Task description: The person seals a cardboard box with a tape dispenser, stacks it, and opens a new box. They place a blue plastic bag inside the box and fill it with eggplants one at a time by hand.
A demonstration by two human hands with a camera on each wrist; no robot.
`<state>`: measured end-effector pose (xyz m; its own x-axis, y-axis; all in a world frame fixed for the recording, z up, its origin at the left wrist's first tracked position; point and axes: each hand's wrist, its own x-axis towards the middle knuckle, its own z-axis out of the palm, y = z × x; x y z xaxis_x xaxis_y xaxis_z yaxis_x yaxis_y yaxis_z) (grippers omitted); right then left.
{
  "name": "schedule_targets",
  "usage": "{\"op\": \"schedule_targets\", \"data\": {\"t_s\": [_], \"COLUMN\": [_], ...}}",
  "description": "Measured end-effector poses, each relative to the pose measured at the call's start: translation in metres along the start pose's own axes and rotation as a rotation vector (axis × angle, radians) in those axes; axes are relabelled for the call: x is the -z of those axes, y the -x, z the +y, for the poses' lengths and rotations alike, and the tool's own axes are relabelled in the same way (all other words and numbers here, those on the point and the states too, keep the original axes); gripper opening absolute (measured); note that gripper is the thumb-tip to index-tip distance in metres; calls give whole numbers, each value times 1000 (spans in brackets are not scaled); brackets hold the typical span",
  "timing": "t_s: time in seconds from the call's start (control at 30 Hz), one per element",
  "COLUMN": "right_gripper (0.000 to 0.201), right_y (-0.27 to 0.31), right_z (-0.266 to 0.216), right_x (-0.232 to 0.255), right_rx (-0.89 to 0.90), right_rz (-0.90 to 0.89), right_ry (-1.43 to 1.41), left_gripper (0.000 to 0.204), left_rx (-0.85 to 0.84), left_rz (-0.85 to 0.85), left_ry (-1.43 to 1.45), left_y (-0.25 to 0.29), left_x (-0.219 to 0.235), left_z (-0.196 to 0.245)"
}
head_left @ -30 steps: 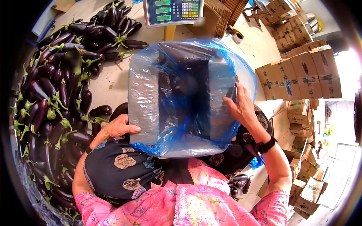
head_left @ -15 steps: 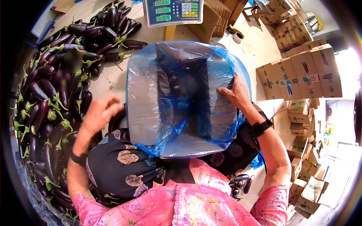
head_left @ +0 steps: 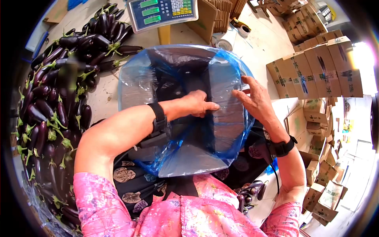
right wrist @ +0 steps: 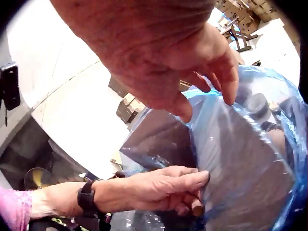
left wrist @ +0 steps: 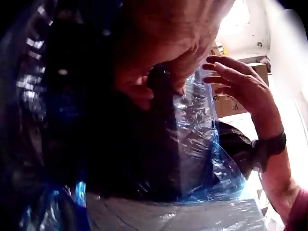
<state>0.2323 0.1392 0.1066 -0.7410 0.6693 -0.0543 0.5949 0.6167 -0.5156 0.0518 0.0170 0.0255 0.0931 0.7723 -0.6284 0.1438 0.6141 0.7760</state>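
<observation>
A carton lined with blue-tinted clear plastic (head_left: 193, 160) stands upright before the person, its grey side panels showing through. Over its dark opening reaches the left hand (head_left: 193, 103), fingers loosely bent and thumb extended to the inner edge of the right panel (head_left: 227, 122). The right wrist view shows this left hand (right wrist: 168, 188) with its thumb at the covered panel (right wrist: 240, 163). Bent and spread, the fingers of the right hand (head_left: 256, 100) are at the carton's right rim; in the right wrist view the right hand (right wrist: 192, 72) is above the plastic. The carton's depths are dark.
Eggplants (head_left: 59, 106) lie heaped along the left. A scale display (head_left: 162, 12) stands beyond the carton, with tape rolls (head_left: 244, 30) to its right. Cardboard boxes (head_left: 316, 73) line the right side, and a few more eggplants (head_left: 250, 193) lie near the right knee.
The left hand has gone from the carton's left side across its opening to the right panel. The right hand stays near the right rim, its fingers more spread. The head view has shifted slightly.
</observation>
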Motion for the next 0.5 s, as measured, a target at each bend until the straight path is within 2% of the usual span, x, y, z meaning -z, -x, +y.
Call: {"op": "schedule_targets", "data": {"t_s": [0.07, 0.17, 0.2, 0.33, 0.4, 0.43, 0.5], "right_gripper": [55, 51, 49, 42, 37, 32, 29], "right_y": [6, 13, 16, 41, 59, 68, 80], "right_z": [4, 7, 8, 5, -10, -10, -21], "right_x": [4, 10, 13, 28, 25, 19, 19], "right_rx": [5, -5, -8, 55, 96, 170, 160], "right_rz": [-42, -39, -29, -185, -264, -280, -409], "right_ry": [-15, -49, -56, 103, 150, 210, 216], "left_gripper": [36, 27, 26, 22, 22, 21, 23], "left_rx": [-36, -170, -148, -37, -58, -164, -66], "left_rz": [-96, -119, -76, 74, 191, 316, 363], "left_ry": [186, 171, 68, -400, -572, -775, -918], "left_y": [-1, 2, 9, 41, 46, 49, 53], "left_x": [-9, -10, -5, 27, 45, 48, 51], "left_z": [-7, -19, -17, -11, -32, -40, -43]}}
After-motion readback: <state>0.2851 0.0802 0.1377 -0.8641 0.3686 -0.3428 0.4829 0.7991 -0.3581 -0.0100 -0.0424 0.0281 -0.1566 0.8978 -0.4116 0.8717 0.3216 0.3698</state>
